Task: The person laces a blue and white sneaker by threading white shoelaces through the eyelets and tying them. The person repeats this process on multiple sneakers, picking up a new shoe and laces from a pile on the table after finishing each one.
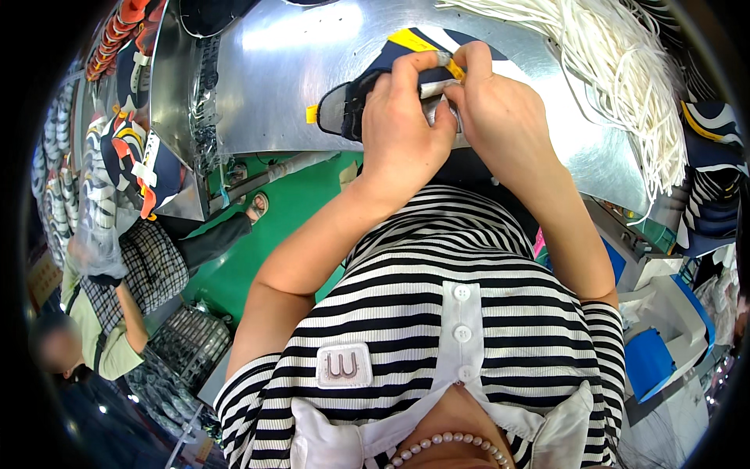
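A navy shoe upper (380, 61) with yellow and white stripes lies on the metal tabletop, its grey-lined heel and small yellow tab pointing left. My left hand (402, 129) is closed on the near side of its opening, thumb and index finger bent inward; a greyish wrap covers that index fingertip. Close beside it, my right hand (506, 109) has its fingers curled in a pinch at the upper's yellow-edged lacing area. Something whitish shows between my two thumbs, too covered to name. The fingers hide much of the upper's middle.
Long white shoelaces (617, 78) spread over the right side of the metal table (269, 102). More uppers hang or lie at the left (148, 168) and right (707, 156). A blue and white machine (664, 328) stands at the right. Another person (117, 328) is at the far left.
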The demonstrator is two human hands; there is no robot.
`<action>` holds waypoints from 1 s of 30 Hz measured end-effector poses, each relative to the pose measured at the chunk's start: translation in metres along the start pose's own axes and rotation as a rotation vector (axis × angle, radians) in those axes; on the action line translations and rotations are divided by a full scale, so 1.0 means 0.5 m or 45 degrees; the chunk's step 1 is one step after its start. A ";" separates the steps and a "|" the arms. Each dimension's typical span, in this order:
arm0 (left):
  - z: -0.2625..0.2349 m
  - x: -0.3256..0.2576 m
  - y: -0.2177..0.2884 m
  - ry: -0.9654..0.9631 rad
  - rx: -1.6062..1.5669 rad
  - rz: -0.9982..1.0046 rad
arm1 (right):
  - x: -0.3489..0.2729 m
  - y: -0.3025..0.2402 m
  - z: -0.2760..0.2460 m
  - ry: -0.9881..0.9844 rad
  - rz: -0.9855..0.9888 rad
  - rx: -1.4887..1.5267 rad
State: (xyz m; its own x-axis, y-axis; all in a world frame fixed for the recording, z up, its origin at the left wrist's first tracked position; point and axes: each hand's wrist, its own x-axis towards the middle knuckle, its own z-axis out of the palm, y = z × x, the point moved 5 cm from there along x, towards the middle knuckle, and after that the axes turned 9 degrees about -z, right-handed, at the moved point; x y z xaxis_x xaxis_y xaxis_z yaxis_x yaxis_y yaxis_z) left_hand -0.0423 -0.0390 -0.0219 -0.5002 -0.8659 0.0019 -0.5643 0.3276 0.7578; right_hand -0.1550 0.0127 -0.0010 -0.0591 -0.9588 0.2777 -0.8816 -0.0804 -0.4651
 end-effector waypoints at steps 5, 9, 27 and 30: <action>-0.004 0.010 -0.004 -0.085 -0.338 -0.108 | -0.015 0.024 -0.055 0.003 0.059 0.281; 0.004 0.020 -0.007 -0.077 -0.195 -0.106 | -0.023 0.032 -0.053 0.020 0.071 0.286; 0.011 -0.011 0.031 -0.186 -0.218 -0.075 | -0.006 0.023 -0.031 -0.050 0.143 0.156; 0.009 0.013 0.007 -0.184 -0.380 -0.153 | 0.005 0.027 -0.026 -0.089 0.095 0.098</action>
State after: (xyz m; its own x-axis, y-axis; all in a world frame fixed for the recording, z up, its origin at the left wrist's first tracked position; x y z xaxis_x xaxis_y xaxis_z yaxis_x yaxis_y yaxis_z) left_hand -0.0502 -0.0417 -0.0221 -0.5414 -0.8223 -0.1752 -0.4189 0.0831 0.9042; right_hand -0.1730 0.0128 0.0046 -0.0881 -0.9794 0.1815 -0.8372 -0.0259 -0.5463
